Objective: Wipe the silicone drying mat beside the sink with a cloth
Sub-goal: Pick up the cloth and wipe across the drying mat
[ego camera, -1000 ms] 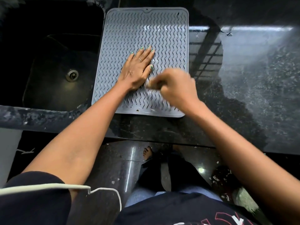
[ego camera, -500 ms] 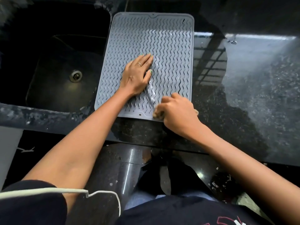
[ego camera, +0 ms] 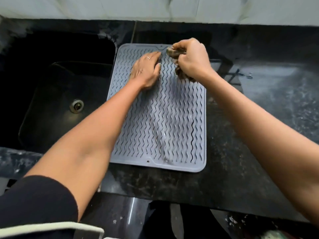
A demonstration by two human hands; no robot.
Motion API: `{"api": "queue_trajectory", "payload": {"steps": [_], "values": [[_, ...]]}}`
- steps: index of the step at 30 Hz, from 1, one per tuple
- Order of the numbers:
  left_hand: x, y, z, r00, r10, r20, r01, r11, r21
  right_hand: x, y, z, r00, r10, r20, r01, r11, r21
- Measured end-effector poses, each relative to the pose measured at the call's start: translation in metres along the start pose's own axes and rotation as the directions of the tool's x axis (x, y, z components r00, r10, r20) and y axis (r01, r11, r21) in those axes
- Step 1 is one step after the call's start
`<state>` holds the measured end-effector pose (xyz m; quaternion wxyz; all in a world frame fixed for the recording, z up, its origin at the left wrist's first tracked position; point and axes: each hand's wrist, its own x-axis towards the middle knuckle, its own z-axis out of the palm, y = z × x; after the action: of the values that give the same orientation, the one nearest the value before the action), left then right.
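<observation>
A grey rectangular silicone drying mat with wavy raised ridges lies flat on the black speckled stone tabletop, its left edge just beside the dark sunken sink, whose round metal drain shows near the middle of the basin. The left hand rests palm down on the far left part of the mat, fingers stretched out flat and close together, holding nothing; a thin ring sits on one finger. The right hand is at the far edge of the mat, near its top right corner, with its fingers curled tight around a bunched brownish cloth. One end of the cloth pokes out beside the thumb and a ragged end hangs below the wrist, touching the ridges. Pale wet streaks run down the middle of the mat toward its near edge. A pale tiled wall rises behind the tabletop.
</observation>
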<state>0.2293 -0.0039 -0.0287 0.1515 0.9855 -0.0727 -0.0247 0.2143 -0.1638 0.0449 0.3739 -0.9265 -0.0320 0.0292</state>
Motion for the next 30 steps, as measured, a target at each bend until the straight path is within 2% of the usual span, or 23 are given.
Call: {"api": "queue_trajectory", "payload": {"steps": [2,4,8,14,18,20,21,23,25,26,30], "values": [[0.007,-0.002,0.008,0.999,0.002,0.037,-0.005,0.998,0.060,0.025,0.010,0.020,0.996,0.020,0.090,-0.004,0.984,-0.179],[0.010,-0.006,0.016,1.000,-0.007,0.002,0.007,0.998,0.066,0.039,0.021,0.041,0.992,0.025,0.126,0.016,0.949,-0.316],[0.010,-0.010,0.019,0.999,0.006,-0.032,-0.004,0.999,0.051,0.031,0.031,0.067,0.987,-0.129,-0.091,0.071,0.876,-0.477],[0.010,-0.011,0.021,0.999,0.015,-0.035,-0.013,0.998,0.062,-0.051,0.030,0.069,0.956,-0.271,-0.110,0.201,0.883,-0.424],[0.009,-0.011,0.019,1.000,0.012,-0.028,-0.010,0.999,0.050,-0.119,0.024,0.060,0.949,-0.315,0.017,0.289,0.848,-0.444],[0.009,-0.009,0.018,1.000,0.017,-0.021,-0.016,0.999,0.051,-0.116,0.019,0.047,0.955,-0.271,0.116,0.295,0.893,-0.340],[0.009,-0.010,0.018,1.000,0.018,-0.016,-0.017,0.999,0.048,-0.106,0.014,0.040,0.968,-0.214,0.131,0.241,0.939,-0.247],[0.010,-0.012,0.018,1.000,0.015,-0.006,-0.015,0.999,0.039,-0.072,0.007,0.029,0.991,-0.134,0.009,0.134,0.988,-0.080],[0.010,-0.014,0.019,1.000,0.010,0.003,-0.010,1.000,0.003,-0.029,0.010,0.029,0.976,-0.149,-0.156,0.128,0.983,-0.134],[0.011,-0.014,0.019,1.000,0.010,-0.001,-0.010,1.000,-0.020,-0.009,0.011,0.032,0.973,-0.156,-0.169,0.120,0.971,-0.207],[0.013,-0.017,0.020,1.000,0.000,-0.018,-0.001,0.999,-0.035,0.024,0.024,0.062,0.995,-0.093,-0.040,0.067,0.900,-0.430]]}}
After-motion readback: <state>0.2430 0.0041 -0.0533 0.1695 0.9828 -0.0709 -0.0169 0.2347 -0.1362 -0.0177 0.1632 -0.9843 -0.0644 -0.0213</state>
